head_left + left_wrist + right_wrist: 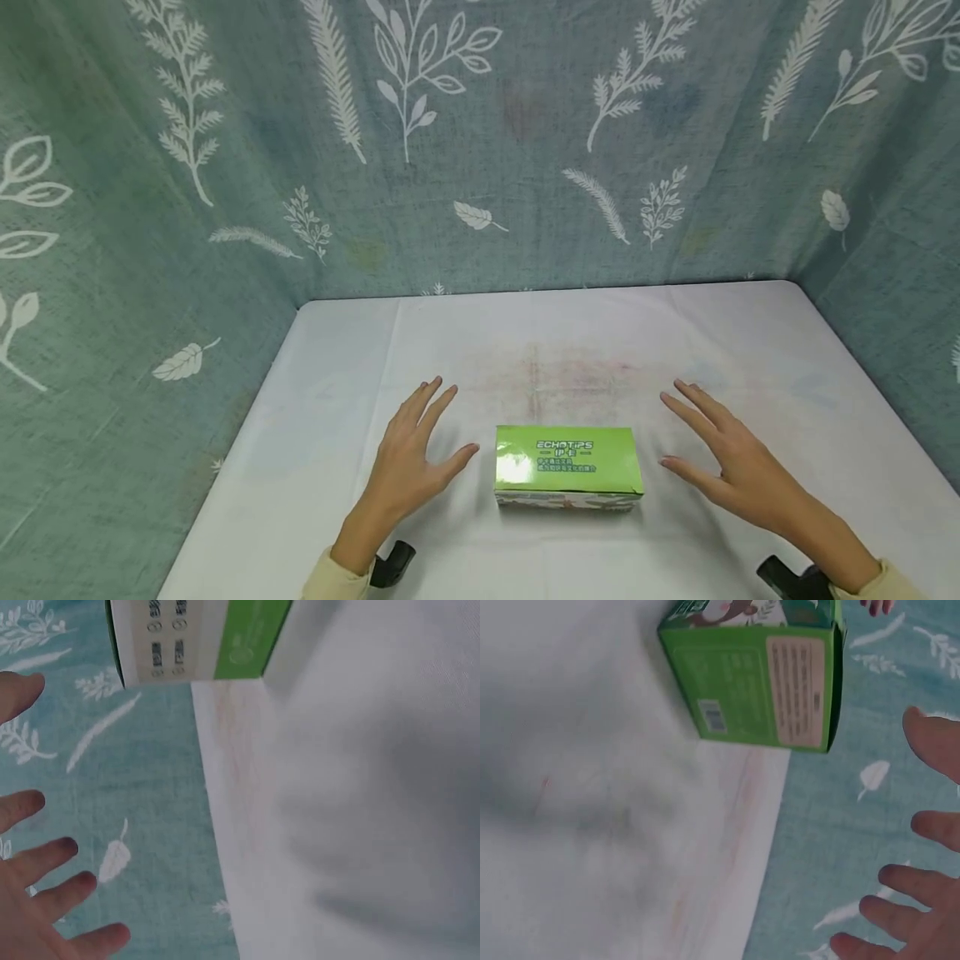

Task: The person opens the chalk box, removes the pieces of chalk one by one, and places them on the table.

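A green cardboard box (567,460) with white lettering on its lid lies on the white table, between my two hands. To its left my left hand (411,458) is held with fingers spread and thumb toward the box, apart from it. On the other side my right hand (738,462) is spread the same way, also apart from the box. In the left wrist view one end of the box (202,637) shows at the top, with the left fingers at the left edge. The right wrist view shows the opposite end, green with a barcode (712,715). Neither hand holds anything.
The white-covered table (360,358) has faint reddish stains (577,371) behind the box. A green-blue curtain (465,167) with white leaf prints stands along the back and both sides. Black devices (393,564) sit at the wrists, by pale yellow sleeves (335,579).
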Tool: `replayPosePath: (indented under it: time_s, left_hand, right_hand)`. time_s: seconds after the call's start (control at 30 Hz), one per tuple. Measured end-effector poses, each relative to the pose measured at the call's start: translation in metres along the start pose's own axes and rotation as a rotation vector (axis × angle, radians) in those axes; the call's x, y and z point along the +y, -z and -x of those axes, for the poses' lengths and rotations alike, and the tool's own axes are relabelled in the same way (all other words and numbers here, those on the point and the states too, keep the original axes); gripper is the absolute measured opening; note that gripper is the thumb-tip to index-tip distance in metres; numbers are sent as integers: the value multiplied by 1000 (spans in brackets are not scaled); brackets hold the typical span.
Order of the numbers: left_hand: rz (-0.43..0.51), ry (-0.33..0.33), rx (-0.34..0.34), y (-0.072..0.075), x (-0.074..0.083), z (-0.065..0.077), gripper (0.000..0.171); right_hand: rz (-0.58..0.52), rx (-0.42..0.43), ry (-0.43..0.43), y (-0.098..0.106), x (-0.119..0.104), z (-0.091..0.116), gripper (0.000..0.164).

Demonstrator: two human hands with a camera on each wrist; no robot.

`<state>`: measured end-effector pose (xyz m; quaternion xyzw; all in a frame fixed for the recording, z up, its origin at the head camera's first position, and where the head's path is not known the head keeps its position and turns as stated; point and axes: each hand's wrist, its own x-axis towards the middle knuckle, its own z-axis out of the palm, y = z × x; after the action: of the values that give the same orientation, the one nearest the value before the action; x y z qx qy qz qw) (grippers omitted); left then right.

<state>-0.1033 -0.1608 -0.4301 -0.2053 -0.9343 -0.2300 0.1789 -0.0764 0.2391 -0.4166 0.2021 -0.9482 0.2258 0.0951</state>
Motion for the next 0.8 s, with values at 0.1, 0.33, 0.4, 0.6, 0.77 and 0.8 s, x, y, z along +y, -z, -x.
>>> replayPosePath:
  time_s: [0.1,0.33,0.4,0.6,0.77,0.8]
  left_hand:
    - [40,-40,-25,1,8,-2,73]
    - [132,-126,-122,-1,23,-5,72]
    - [151,-143,-160,-3,27,-6,72]
    - [189,-170,-286,-13,34,-5,68]
    - [180,-163,-375,-13,37,-7,59]
    - [171,-168,-384,-12,37,-8,57]
  right_hand:
    - [-26,2,39,-4,-6,-3,72]
    - [-97,-11,141,-12,-20,-7,62]
    - [-116,-20,151,-15,-24,-9,59]
    - [-140,-56,195,-26,-34,-12,52]
    - [-79,-118,252,-32,-40,-18,45]
    - [-58,-136,259,-31,-41,-20,44]
